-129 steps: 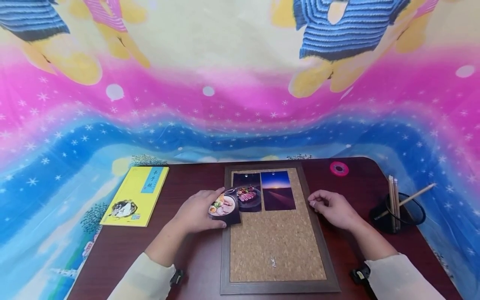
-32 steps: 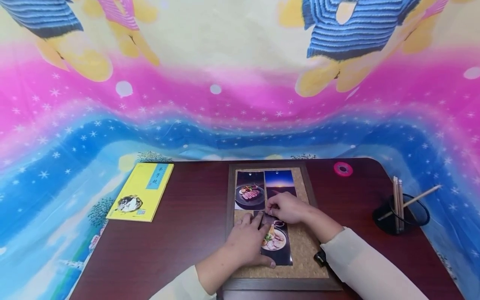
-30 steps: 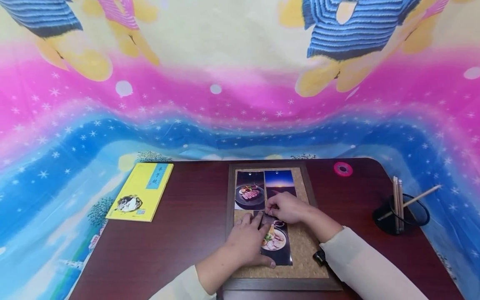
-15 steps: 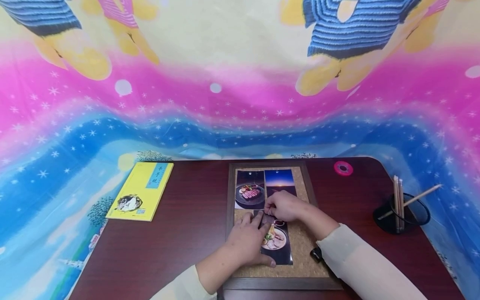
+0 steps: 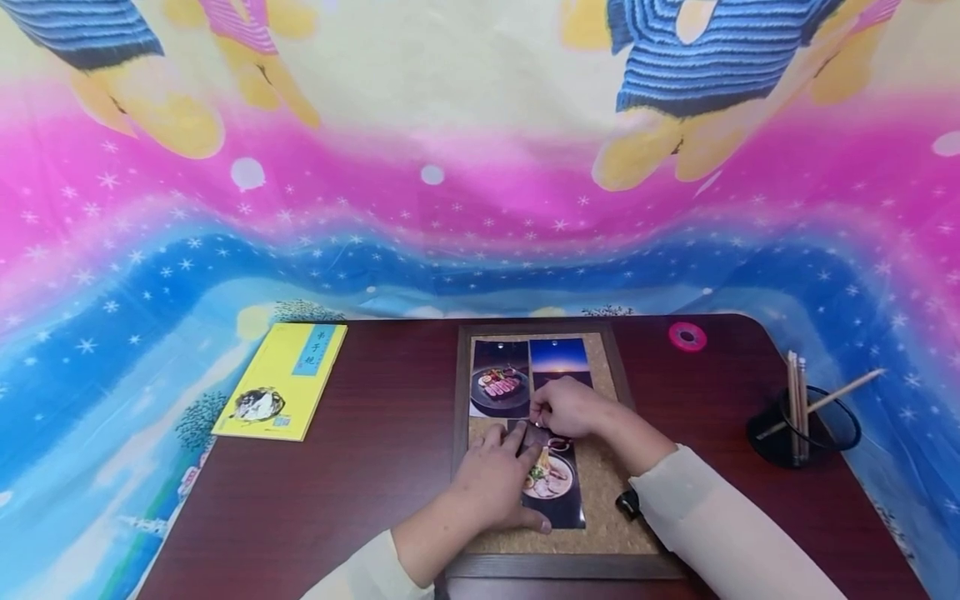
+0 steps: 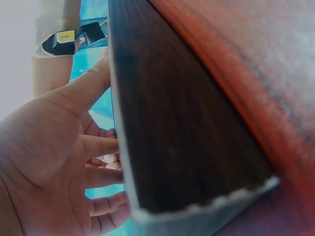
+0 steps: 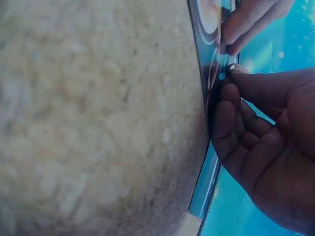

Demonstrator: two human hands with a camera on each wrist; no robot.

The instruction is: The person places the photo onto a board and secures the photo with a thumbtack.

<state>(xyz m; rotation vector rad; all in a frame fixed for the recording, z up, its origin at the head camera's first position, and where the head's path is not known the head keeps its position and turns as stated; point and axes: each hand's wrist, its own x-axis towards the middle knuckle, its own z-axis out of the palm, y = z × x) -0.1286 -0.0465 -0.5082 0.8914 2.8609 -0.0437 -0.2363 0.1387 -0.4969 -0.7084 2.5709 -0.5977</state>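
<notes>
A cork board (image 5: 611,517) in a dark wooden frame lies on the table. Two photos are pinned side by side at its top: a plate of sliced meat (image 5: 500,392) and a sunset (image 5: 558,358). Below them lies a photo of a noodle bowl (image 5: 551,492). My left hand (image 5: 495,483) rests on that photo with fingers spread, pressing its upper left part. At its top edge my right hand (image 5: 573,408) pinches a small pushpin (image 5: 536,424), mostly hidden by the fingertips. In the right wrist view the right thumb and index finger meet at the photo's surface.
A yellow book (image 5: 281,383) lies at the left. Toward the back right sits a pink tape roll (image 5: 687,337). A black mesh holder (image 5: 765,446) with several pencils (image 5: 798,400) stands at the right. A printed cloth (image 5: 480,250) hangs behind the table.
Since the oldest frame, the noodle photo went from the left hand's grip beside the board to lying below the others. The right hand came in to its top edge. Lately the right forearm shifted slightly.
</notes>
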